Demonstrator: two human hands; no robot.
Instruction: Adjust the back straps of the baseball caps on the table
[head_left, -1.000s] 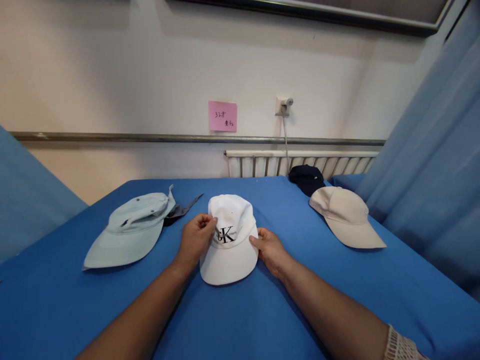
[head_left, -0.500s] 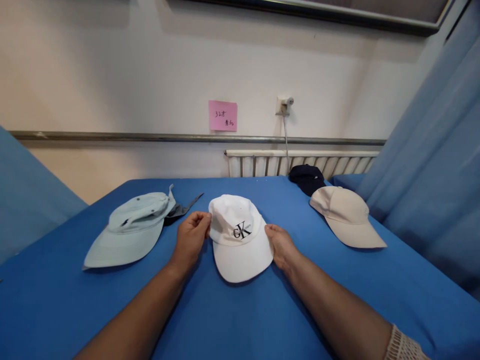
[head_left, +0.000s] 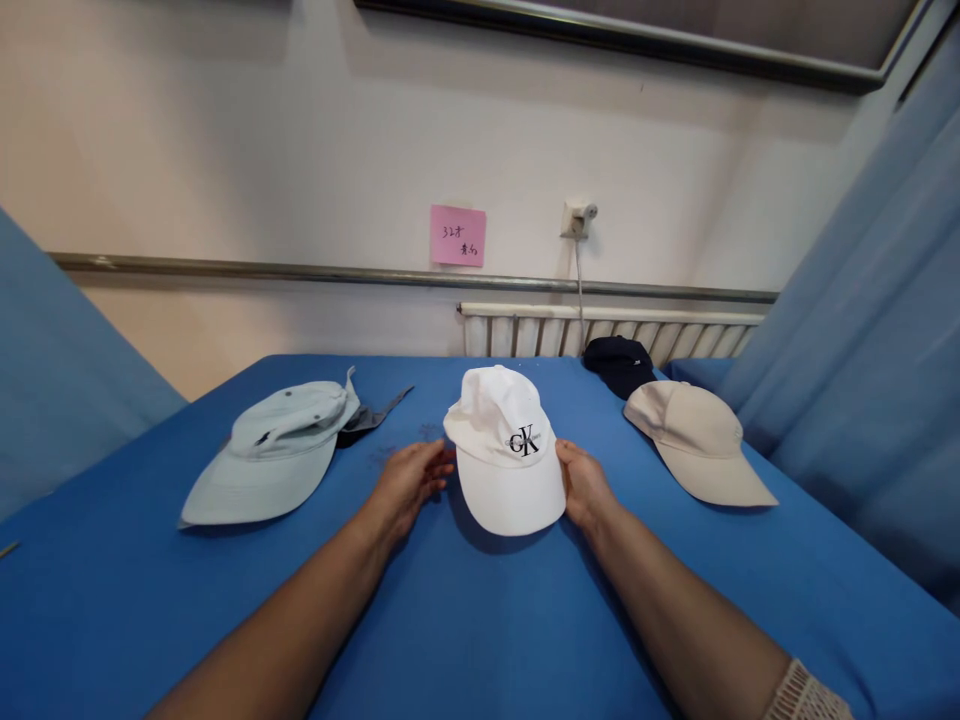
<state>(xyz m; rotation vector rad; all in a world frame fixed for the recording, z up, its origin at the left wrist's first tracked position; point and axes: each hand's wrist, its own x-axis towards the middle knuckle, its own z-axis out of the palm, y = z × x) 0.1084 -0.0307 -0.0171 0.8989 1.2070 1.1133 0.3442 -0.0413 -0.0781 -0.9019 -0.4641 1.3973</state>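
Note:
A white baseball cap [head_left: 501, 440] with black "CK" lettering is held a little above the blue cloth [head_left: 480, 620], its brim toward me and its shadow beneath. My right hand [head_left: 587, 485] grips the cap's right side near where brim meets crown; part of its fingers is hidden behind the brim. On the other side, my left hand [head_left: 414, 487] is off the cap, fingers apart and slightly curled, close to its left edge. A pale blue cap [head_left: 274, 455] rests to the left of that hand. To the right of my right hand lies a beige cap [head_left: 697, 440].
Partly behind the pale blue cap is a dark grey item with a strap [head_left: 369, 418]. A navy cap [head_left: 619, 362] lies behind the beige one. A radiator [head_left: 525, 333] and wall rail [head_left: 337, 273] run along the back; blue curtains [head_left: 862, 300] hang at both sides.
My left hand has let go of the white cap and opened. The cap has risen slightly and shifted right in my right hand, turning a little. The view has moved slightly.

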